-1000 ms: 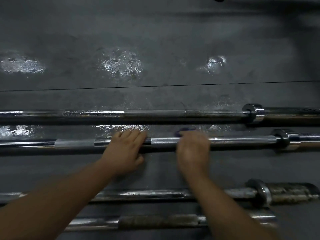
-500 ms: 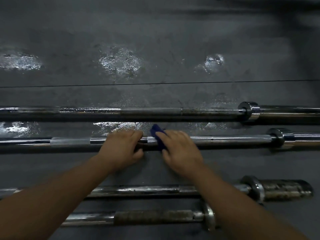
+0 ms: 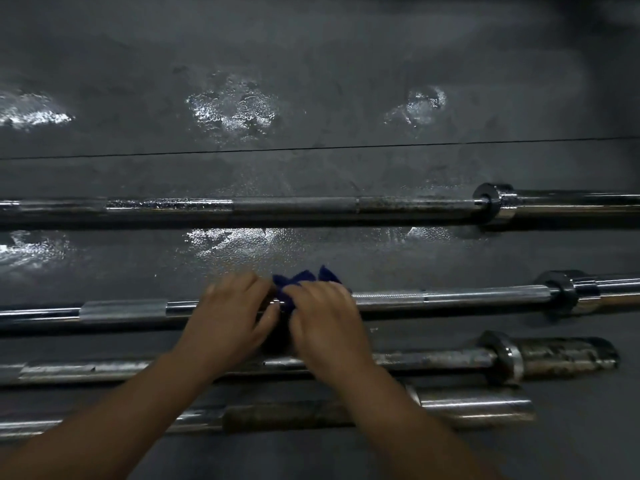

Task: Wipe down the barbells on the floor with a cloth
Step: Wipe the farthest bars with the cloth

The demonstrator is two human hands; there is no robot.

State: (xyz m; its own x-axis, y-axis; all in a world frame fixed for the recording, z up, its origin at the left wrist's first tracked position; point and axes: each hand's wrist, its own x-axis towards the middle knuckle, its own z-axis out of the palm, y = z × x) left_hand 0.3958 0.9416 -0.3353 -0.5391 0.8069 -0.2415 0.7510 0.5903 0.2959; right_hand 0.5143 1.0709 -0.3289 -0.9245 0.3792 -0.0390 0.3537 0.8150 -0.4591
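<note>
Several chrome barbells lie side by side across the dark floor. My right hand [image 3: 325, 317] presses a dark blue cloth [image 3: 298, 280] around the second barbell [image 3: 450, 297] near its middle, fingers curled over the shaft. Folds of the cloth stick out above the fingers. My left hand [image 3: 232, 313] rests on the same shaft just to the left, almost touching the right one, fingers laid over the bar. The far barbell [image 3: 294, 204] lies beyond. Two rustier barbells, one [image 3: 433, 360] and another [image 3: 467, 405], lie nearer me under my forearms.
The rubber floor [image 3: 311, 81] is dark and shows wet shiny patches beyond and between the bars. A thin seam line [image 3: 346, 147] runs across it. Collars and sleeves of the bars sit at the right side.
My right hand with the cloth has slid left along the second barbell, ending up next to my left hand. More of the cloth shows above the fingers. The left hand stays on the bar.
</note>
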